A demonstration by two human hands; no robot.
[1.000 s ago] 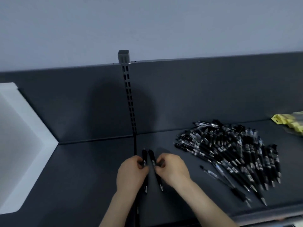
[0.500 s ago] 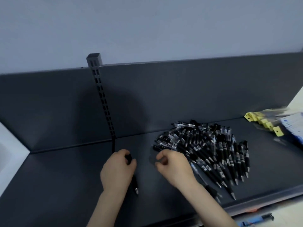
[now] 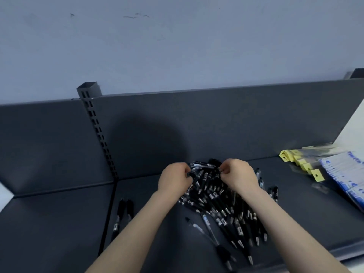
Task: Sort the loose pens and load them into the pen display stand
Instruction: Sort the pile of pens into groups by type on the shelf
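Note:
A heap of black pens (image 3: 220, 205) lies on the dark grey shelf (image 3: 59, 223), tips pointing toward me. Both hands are over the far end of the heap. My left hand (image 3: 175, 179) has its fingers curled onto a pen at the heap's left side. My right hand (image 3: 239, 176) is curled at the heap's top, fingertips pinched among the pens. Two black pens (image 3: 123, 215) lie side by side on the shelf, left of my left forearm. No pen display stand is in view.
A slotted upright post (image 3: 96, 131) stands against the shelf's back panel. Yellow hang tags (image 3: 303, 164) and blue-and-white packets (image 3: 346, 174) lie at the right. The shelf's front edge (image 3: 315, 253) runs close under the heap. A white surface shows at the far left.
My left hand let go of the two pens, which now lie on the shelf at the left. Both hands moved right onto the heap. The view has shifted right.

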